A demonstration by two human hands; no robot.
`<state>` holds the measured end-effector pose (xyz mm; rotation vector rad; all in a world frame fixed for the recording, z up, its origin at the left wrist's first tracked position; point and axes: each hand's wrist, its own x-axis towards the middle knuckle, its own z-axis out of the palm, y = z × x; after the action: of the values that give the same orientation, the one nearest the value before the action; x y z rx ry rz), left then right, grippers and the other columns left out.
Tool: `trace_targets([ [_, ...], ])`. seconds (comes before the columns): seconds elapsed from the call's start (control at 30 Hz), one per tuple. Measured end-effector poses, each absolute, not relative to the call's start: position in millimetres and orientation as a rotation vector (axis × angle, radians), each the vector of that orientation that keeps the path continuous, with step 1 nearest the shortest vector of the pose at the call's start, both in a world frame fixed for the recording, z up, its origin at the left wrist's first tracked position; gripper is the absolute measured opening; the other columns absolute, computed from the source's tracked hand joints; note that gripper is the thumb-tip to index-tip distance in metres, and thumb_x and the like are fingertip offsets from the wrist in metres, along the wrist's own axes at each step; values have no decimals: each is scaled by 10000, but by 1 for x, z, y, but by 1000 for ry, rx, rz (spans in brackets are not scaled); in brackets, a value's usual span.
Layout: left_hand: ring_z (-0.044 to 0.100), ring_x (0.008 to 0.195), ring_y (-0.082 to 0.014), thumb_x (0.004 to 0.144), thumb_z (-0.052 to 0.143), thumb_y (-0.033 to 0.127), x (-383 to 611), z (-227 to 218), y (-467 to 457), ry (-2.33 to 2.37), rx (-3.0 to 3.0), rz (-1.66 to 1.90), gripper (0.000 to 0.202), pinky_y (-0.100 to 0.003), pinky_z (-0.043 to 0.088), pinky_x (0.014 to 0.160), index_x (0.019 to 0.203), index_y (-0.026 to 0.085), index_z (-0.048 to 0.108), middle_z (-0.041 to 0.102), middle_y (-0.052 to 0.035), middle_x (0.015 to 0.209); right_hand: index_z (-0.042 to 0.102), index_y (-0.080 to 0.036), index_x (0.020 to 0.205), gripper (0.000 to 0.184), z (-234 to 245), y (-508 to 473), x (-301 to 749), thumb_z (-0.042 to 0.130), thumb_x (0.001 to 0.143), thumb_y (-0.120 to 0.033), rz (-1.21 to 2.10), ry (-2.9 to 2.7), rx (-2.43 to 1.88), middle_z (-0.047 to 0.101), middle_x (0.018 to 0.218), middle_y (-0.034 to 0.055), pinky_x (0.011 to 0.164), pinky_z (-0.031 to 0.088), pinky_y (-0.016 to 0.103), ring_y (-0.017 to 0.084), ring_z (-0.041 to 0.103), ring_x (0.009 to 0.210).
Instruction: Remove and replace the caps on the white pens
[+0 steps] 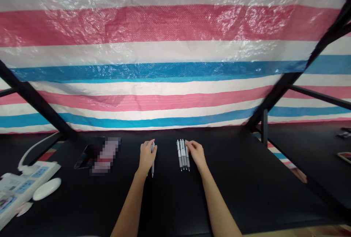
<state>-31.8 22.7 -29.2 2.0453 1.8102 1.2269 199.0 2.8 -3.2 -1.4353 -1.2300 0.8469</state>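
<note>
Black, smooth-topped desk [175,200], carrying the following.

Pens, row: four slim white-and-grey pens [183,156], lying side by side right of the desk's middle, tips toward the wearer. Right hand [196,153] at their upper right end, fingertips touching the outermost pen; whether its grip is clamped or only resting, cannot tell.

Pen, single: one slim grey-barrelled pen [153,169], well apart to the left of the row, tip toward the wearer. Left hand [146,156] over its upper part, grip together on it, thumb and fingers to either side. A second tip shows just beside, mostly hidden.

Left side: dark, glossy flat object [87,156], partly pixelated; white power strip with blue socket panels [51,167]; smooth white oval object [47,189] near the strip.

Backdrop: red, white and blue striped plastic sheeting [164,25].
</note>
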Motion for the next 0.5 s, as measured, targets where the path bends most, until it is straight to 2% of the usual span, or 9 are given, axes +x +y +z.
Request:
trace_targets([
  [0.1, 526, 872, -245, 785, 502, 251, -33, -33, 24, 1837, 2060, 1212, 292, -407, 438, 822, 1034, 177, 635, 584, -92, 935, 540, -201, 555, 263, 0, -3, 190, 563, 755, -370, 589, -1549, -1732, 478, 545, -28, 520, 262, 236, 126, 451, 539],
  [0.2, 521, 876, -244, 771, 513, 231, -34, -36, 25, 1855, 2059, 1208, 275, -406, 442, 821, 1003, 175, 650, 557, -96, 947, 559, -199, 595, 225, 5, -8, 185, 568, 768, -343, 427, -1701, -1849, 512, 657, -13, 531, 257, 230, 118, 473, 576],
  [0.5, 528, 869, -239, 751, 525, 213, -36, -38, 28, 1853, 2033, 1199, 266, -412, 447, 829, 981, 174, 652, 541, -91, 939, 564, -201, 628, 178, 7, -11, 179, 610, 759, -312, 221, -1880, -1852, 545, 699, -2, 624, 310, 240, 149, 528, 702],
])
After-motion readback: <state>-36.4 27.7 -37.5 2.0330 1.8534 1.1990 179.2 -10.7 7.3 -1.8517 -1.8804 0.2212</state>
